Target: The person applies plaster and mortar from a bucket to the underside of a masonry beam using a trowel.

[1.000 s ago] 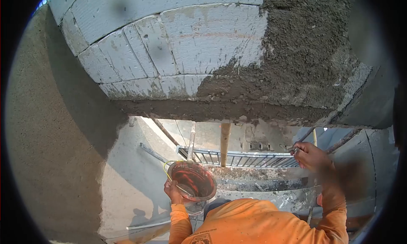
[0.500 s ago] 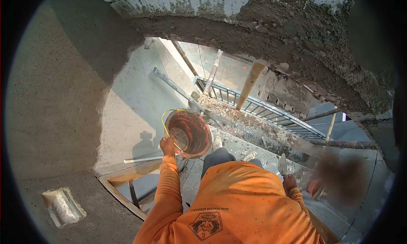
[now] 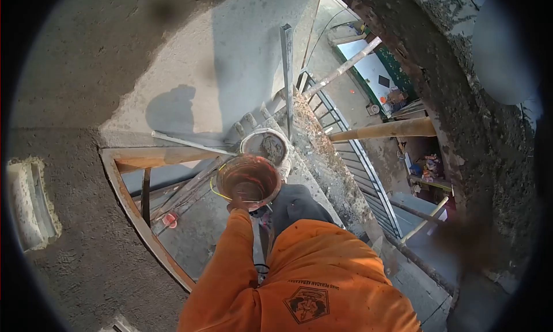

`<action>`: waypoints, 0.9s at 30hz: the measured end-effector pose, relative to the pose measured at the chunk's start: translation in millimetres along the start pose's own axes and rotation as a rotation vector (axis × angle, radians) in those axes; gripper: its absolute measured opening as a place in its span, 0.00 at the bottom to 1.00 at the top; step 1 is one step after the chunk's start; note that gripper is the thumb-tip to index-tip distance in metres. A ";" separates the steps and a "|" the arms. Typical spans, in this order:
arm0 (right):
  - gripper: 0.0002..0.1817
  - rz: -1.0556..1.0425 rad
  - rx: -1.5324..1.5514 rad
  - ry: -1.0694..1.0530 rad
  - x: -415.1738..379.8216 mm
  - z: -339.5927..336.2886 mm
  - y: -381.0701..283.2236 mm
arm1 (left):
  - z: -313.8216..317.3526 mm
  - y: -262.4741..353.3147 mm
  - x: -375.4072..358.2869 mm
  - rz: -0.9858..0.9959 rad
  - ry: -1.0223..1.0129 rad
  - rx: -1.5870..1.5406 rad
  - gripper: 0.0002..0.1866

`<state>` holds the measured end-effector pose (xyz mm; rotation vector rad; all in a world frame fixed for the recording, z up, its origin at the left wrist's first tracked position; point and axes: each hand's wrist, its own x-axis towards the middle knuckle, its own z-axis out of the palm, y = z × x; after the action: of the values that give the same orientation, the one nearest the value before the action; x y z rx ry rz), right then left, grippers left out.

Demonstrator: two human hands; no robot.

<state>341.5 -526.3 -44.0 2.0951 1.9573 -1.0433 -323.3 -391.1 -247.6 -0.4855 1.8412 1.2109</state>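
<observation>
A bucket with a reddish, stained inside [image 3: 260,175] hangs in front of my body, tilted so that its mouth faces me. My left hand [image 3: 237,203] is closed at its near rim, beside the yellow handle [image 3: 214,185]. Just beyond it stands a white-rimmed bucket [image 3: 247,140] with grey material inside. My right hand is hidden behind the orange shirt. A small pale blade tip [image 3: 378,244] shows at the shirt's right edge.
A wooden frame [image 3: 132,200] surrounds an opening at the left. A metal bar [image 3: 287,72] stands upright ahead. Right of the rubble ledge [image 3: 322,153] are a metal railing [image 3: 368,185] and a thick pole [image 3: 386,130]. Rough plaster curves along the right.
The view has turned and shifted. The reddish bucket now sits lower and closer to my body, and the white-rimmed bucket has come into sight. My right hand has gone out of view.
</observation>
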 end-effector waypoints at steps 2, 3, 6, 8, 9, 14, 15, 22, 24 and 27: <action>0.08 -0.002 0.021 -0.028 0.3 -7.8 10.2 | -42.8 -36.5 15.5 0.157 0.092 0.372 0.32; 0.08 0.000 0.038 -0.035 7.8 -7.0 4.6 | -59.0 -48.7 28.4 -0.049 0.250 0.157 0.34; 0.11 -0.240 -0.382 0.062 47.4 -72.3 -32.0 | -128.2 -72.5 31.6 -0.108 0.233 0.377 0.33; 0.13 0.453 0.459 -0.076 74.6 -92.5 -60.5 | -154.6 -68.9 24.3 -0.151 0.193 0.606 0.32; 0.13 0.453 0.460 -0.085 81.8 -93.3 -62.1 | -168.1 -64.0 21.5 -0.173 0.173 0.722 0.32; 0.14 0.268 0.483 -0.108 104.1 -109.9 -104.6 | -211.0 -29.5 22.3 -0.301 0.042 1.303 0.31; 0.14 0.267 0.482 -0.115 102.5 -103.8 -90.2 | -214.8 -26.2 19.5 -0.328 0.011 1.415 0.31; 0.13 0.443 0.448 -0.033 94.2 -95.2 -71.1 | -209.3 -13.7 -14.0 -0.464 -0.193 2.097 0.31; 0.14 0.328 0.413 -0.041 87.8 -87.1 -51.6 | -178.4 -13.1 -38.7 -0.428 -0.058 1.982 0.29; 0.11 0.433 0.374 -0.061 79.7 -78.9 -44.1 | -147.8 -13.5 -73.4 -0.358 0.131 1.798 0.27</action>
<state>329.4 -411.6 -9.3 2.4761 1.2619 -1.4260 -338.4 -537.0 -170.7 0.1822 2.0294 -0.8846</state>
